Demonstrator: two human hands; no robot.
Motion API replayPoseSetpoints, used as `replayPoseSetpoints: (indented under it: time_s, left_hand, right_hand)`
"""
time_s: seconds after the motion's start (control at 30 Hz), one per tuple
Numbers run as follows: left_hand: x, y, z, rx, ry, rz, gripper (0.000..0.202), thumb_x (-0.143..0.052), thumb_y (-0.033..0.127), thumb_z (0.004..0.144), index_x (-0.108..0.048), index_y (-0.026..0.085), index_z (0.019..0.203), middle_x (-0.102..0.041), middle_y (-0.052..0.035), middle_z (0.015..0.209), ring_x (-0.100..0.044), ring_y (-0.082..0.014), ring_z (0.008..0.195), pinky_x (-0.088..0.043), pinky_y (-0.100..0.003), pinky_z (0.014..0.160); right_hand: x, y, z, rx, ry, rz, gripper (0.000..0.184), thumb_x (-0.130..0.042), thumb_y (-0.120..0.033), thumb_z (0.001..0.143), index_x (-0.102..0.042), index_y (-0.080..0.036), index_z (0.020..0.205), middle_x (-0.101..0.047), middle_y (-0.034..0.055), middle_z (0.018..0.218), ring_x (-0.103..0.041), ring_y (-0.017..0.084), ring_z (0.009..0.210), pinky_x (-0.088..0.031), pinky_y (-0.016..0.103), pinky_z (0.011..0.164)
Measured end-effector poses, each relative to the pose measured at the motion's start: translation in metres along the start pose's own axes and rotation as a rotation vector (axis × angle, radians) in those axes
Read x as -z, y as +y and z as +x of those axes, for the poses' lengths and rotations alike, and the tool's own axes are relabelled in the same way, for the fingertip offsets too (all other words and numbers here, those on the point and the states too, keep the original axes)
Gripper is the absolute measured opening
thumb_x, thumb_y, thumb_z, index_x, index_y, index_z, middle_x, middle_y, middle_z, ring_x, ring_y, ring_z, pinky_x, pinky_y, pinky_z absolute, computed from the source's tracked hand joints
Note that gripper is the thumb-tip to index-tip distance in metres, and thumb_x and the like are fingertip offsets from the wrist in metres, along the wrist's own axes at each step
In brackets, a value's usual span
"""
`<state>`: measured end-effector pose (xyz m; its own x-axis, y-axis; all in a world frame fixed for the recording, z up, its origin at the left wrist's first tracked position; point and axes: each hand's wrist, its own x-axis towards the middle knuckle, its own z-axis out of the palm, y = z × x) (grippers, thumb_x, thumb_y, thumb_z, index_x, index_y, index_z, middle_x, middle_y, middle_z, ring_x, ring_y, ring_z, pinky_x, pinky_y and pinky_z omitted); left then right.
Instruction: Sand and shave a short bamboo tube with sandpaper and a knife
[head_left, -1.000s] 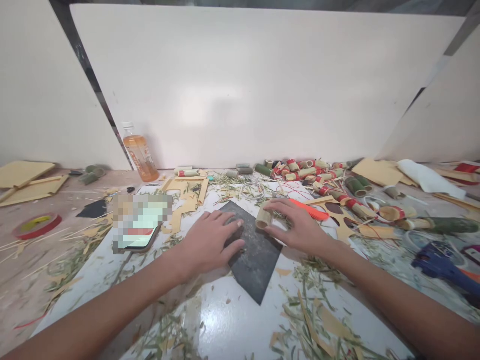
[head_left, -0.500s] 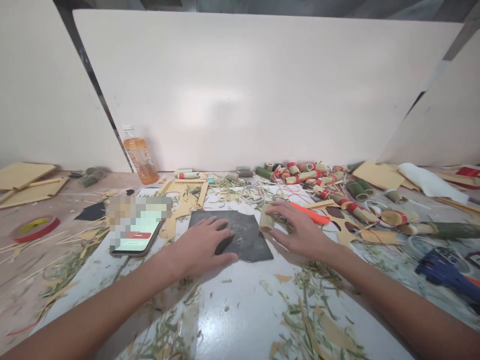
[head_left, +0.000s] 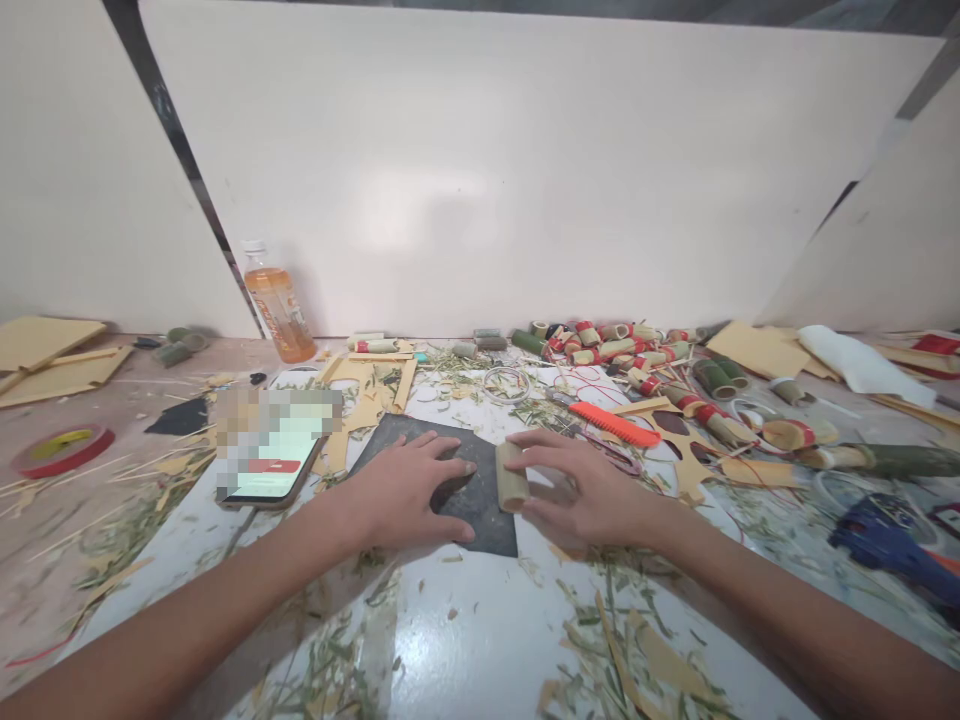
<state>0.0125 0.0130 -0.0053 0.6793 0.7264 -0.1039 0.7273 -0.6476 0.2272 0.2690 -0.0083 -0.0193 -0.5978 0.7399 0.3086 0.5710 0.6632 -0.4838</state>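
Note:
My left hand (head_left: 409,490) lies flat with spread fingers on a dark grey sheet that looks like sandpaper (head_left: 487,530), pressing it to the white board. Between the fingertips and thumb of my right hand (head_left: 592,485) is a short, pale bamboo tube (head_left: 511,480). The tube lies on its side along the sheet's right edge, its near open end facing me. Beyond my right hand rests an orange utility knife (head_left: 615,424).
Bamboo pieces with red bands (head_left: 600,350) crowd the back right. A phone (head_left: 274,450), a bottle of orange drink (head_left: 279,305) and red tape (head_left: 64,450) stand or lie to the left. At far right is a blue glue gun (head_left: 892,550). Green shavings litter the white board (head_left: 450,650).
My right hand has brought the bamboo tube left and nearer to me, onto the sheet's edge. The dark sheet has turned, its right end swinging toward me. My left hand stays on it.

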Motion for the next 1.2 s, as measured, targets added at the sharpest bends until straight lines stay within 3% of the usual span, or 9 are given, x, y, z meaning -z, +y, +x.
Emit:
replayPoseSetpoints:
  time_s: [0.1, 0.23, 0.33, 0.4, 0.57, 0.77, 0.93, 1.07, 1.2]
  left_hand:
    - [0.002, 0.001, 0.000, -0.001, -0.017, -0.005, 0.072, -0.057, 0.068, 0.073, -0.051, 0.031, 0.135, -0.039, -0.0111, 0.148, -0.039, -0.0390, 0.131, -0.038, -0.054, 0.100]
    - [0.004, 0.003, 0.000, 0.017, -0.023, 0.011, 0.071, -0.057, 0.069, 0.073, -0.053, 0.030, 0.132, -0.042, -0.0114, 0.146, -0.047, -0.0382, 0.125, -0.041, -0.054, 0.097]
    - [0.004, 0.003, 0.000, 0.013, -0.035, 0.013, 0.071, -0.057, 0.068, 0.073, -0.052, 0.031, 0.133, -0.041, -0.0113, 0.146, -0.043, -0.0387, 0.128, -0.042, -0.054, 0.097]
    - [0.004, 0.003, 0.000, 0.002, -0.043, 0.013, 0.070, -0.057, 0.068, 0.074, -0.051, 0.032, 0.134, -0.041, -0.0106, 0.146, -0.045, -0.0386, 0.126, -0.042, -0.054, 0.096]
    - [0.004, 0.003, 0.000, 0.001, -0.016, 0.004, 0.068, -0.057, 0.066, 0.074, -0.052, 0.031, 0.132, -0.044, -0.0107, 0.143, -0.045, -0.0368, 0.125, -0.042, -0.053, 0.096]
    - [0.002, 0.002, -0.001, -0.020, -0.009, 0.000, 0.069, -0.057, 0.067, 0.075, -0.051, 0.031, 0.133, -0.043, -0.0100, 0.144, -0.044, -0.0371, 0.126, -0.038, -0.053, 0.100]
    - [0.001, 0.001, -0.001, -0.019, 0.003, 0.020, 0.069, -0.057, 0.068, 0.074, -0.051, 0.033, 0.133, -0.045, -0.0096, 0.143, -0.047, -0.0373, 0.123, -0.040, -0.054, 0.098]
    - [0.002, 0.002, 0.000, -0.017, -0.010, 0.026, 0.067, -0.058, 0.066, 0.073, -0.053, 0.031, 0.130, -0.045, -0.0111, 0.142, -0.048, -0.0381, 0.122, -0.043, -0.053, 0.093]
    - [0.001, 0.002, 0.000, -0.007, -0.009, 0.018, 0.066, -0.059, 0.066, 0.073, -0.055, 0.032, 0.129, -0.044, -0.0102, 0.142, -0.050, -0.0373, 0.119, -0.044, -0.052, 0.092]
  right_hand:
    - [0.005, -0.006, 0.004, 0.007, -0.103, -0.016, 0.030, -0.067, -0.037, 0.082, -0.067, -0.028, 0.111, -0.056, 0.0100, 0.126, -0.059, 0.024, 0.110, -0.049, 0.040, 0.094]
    - [0.011, -0.014, 0.010, -0.048, -0.092, -0.100, 0.030, -0.063, -0.035, 0.085, -0.067, -0.025, 0.113, -0.056, 0.0121, 0.124, -0.057, 0.025, 0.111, -0.048, 0.043, 0.094]
    - [0.012, -0.018, 0.010, 0.008, -0.234, -0.049, 0.028, -0.067, -0.039, 0.082, -0.070, -0.030, 0.107, -0.057, 0.0085, 0.125, -0.058, 0.024, 0.110, -0.049, 0.039, 0.094]
    - [0.012, -0.013, 0.010, -0.011, -0.188, -0.089, 0.023, -0.064, -0.039, 0.084, -0.071, -0.029, 0.104, -0.057, 0.0091, 0.124, -0.058, 0.026, 0.111, -0.048, 0.042, 0.094]
    - [0.006, 0.010, 0.013, -0.042, 0.126, -0.166, 0.027, -0.063, -0.034, 0.085, -0.066, -0.027, 0.111, -0.052, 0.0107, 0.132, -0.050, 0.029, 0.121, -0.043, 0.047, 0.099]
    - [0.001, 0.005, 0.015, -0.035, -0.006, -0.078, 0.032, -0.061, -0.026, 0.086, -0.061, -0.027, 0.117, -0.049, 0.0122, 0.126, -0.053, 0.026, 0.115, -0.047, 0.043, 0.094]
    - [0.007, -0.009, 0.014, -0.095, -0.051, -0.108, 0.023, -0.062, -0.035, 0.086, -0.067, -0.024, 0.106, -0.055, 0.0116, 0.117, -0.056, 0.027, 0.107, -0.047, 0.043, 0.090]
    - [0.009, -0.020, 0.010, 0.013, -0.229, 0.048, 0.015, -0.065, -0.030, 0.083, -0.068, -0.026, 0.097, -0.053, 0.0072, 0.114, -0.058, 0.021, 0.099, -0.049, 0.035, 0.086]
    - [0.011, -0.022, 0.011, -0.095, -0.103, -0.037, 0.015, -0.063, -0.029, 0.084, -0.065, -0.022, 0.098, -0.052, 0.0087, 0.105, -0.057, 0.023, 0.096, -0.048, 0.039, 0.085]
